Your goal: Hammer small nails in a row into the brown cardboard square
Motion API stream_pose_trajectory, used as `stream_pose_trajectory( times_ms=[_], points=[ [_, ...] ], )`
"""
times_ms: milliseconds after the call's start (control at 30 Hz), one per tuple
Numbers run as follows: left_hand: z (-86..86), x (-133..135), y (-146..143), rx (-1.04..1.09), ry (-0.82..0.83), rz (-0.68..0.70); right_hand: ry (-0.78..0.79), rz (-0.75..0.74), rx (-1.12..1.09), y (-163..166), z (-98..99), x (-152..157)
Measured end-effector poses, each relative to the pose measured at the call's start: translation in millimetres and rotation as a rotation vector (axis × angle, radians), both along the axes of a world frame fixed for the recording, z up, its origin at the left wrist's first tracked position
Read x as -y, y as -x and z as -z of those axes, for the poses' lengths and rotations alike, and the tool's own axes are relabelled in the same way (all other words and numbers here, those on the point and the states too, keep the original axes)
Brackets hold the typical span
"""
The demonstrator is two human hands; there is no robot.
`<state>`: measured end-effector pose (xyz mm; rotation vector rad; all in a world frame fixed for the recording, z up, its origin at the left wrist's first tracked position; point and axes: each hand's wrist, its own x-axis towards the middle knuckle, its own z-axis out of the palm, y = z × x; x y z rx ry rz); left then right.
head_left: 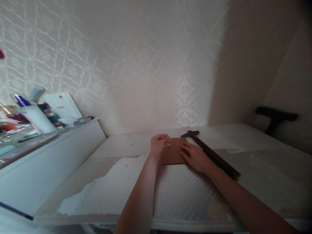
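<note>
on the brown board (pixel 173 152), left hand (pixel 158 144) curled, right hand (pixel 196 157) flat

Cannot read the small pale marks (pixel 168 146) on the brown board (pixel 174 153) beside the left hand (pixel 159 144). Cannot see the board's near right part under the right hand (pixel 196 158), nor tell whether that hand touches the dark stick (pixel 212 155). Cannot make out the blurred clutter (pixel 36 112) on the far left shelf (pixel 80 125), cut by the edge. Cannot name the dark blurred shape (pixel 275 117) far right
</note>
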<state>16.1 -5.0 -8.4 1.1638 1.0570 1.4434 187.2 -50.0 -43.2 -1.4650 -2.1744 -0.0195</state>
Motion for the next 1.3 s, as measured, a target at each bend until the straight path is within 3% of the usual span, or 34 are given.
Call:
stream_pose_trajectory(
  times_ms=[567, 700, 867, 967, 1300],
  points=[
    [1.2, -3, 0, 0.019, 0.051, 0.031, 0.007, -0.018, -0.028, -3, 3.5, -3],
    [3.1, -4, -1, -0.147, -0.004, -0.063, -0.001, -0.026, -0.032, -3, 3.1, -3],
    [3.9, -5, -4, -0.522, -0.162, -0.187, -0.015, -0.026, -0.039, -3, 3.4, -3],
    [5.5, -6, -7, -0.649, -0.201, -0.165, -0.008, -0.016, -0.039, -3, 3.5, -3],
    [14.7, -10, -2, -0.713, -0.178, -0.050, -0.002, -0.015, -0.042, -3, 2.3, -2]
  ],
)
